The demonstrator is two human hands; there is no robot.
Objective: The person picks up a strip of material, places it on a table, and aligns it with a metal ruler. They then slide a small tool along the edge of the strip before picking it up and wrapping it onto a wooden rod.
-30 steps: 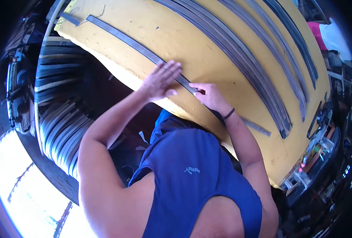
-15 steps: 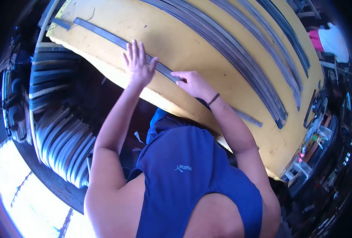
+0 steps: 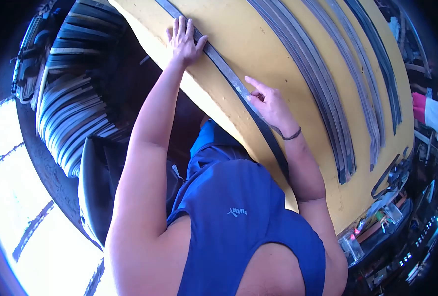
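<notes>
A long, narrow dark strip runs along the near edge of the yellow table. My left hand lies with its fingers spread over the upper part of this strip. Farther down the strip is my right hand, its index finger stretched out over the yellow surface and its thumb by the strip. The other fingers of that hand are curled, and nothing shows held in it. Below my right wrist the strip's lower part passes close to my forearm.
Several long curved strips lie in groups across the table. A stack of curved strips stands at the left. Clear containers and small items are at the lower right. A person in white and pink is at the far right.
The view has turned, and the table's near edge runs more steeply. My right hand is farther from my left along the strip, with its index finger stretched away from it.
</notes>
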